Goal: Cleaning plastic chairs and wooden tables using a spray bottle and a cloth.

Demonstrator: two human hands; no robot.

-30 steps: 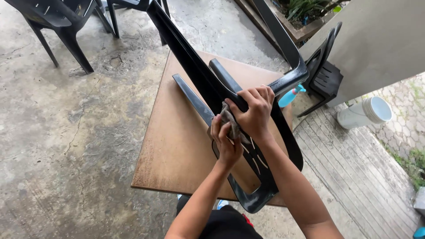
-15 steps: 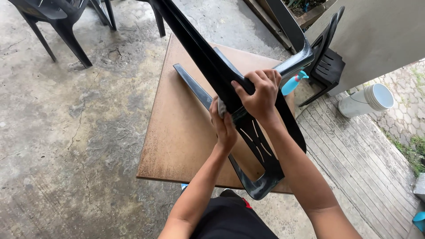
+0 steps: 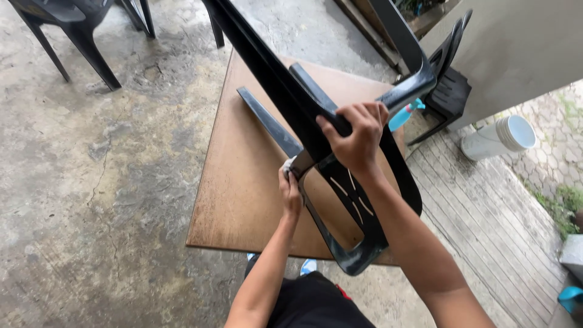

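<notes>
A black plastic chair [image 3: 285, 91] lies tilted on its side across a brown square table [image 3: 237, 188]. My right hand [image 3: 358, 135] is closed around the chair's frame where the leg meets the backrest. My left hand [image 3: 289, 188] is lower and to the left, pressing a small pale cloth [image 3: 288, 164] against the inner edge of the frame near the armrest opening. Most of the cloth is hidden by the hand and the chair.
Another black chair [image 3: 67, 27] stands on the concrete at the top left, a third [image 3: 446, 91] by the grey wall at right. A blue spray bottle [image 3: 404, 115] shows behind the frame. A white bucket [image 3: 501, 138] lies on the paving at right.
My left hand with the cloth slid down and left along the frame to the armrest opening. My right hand stayed gripped higher on the frame; the chair shifted slightly.
</notes>
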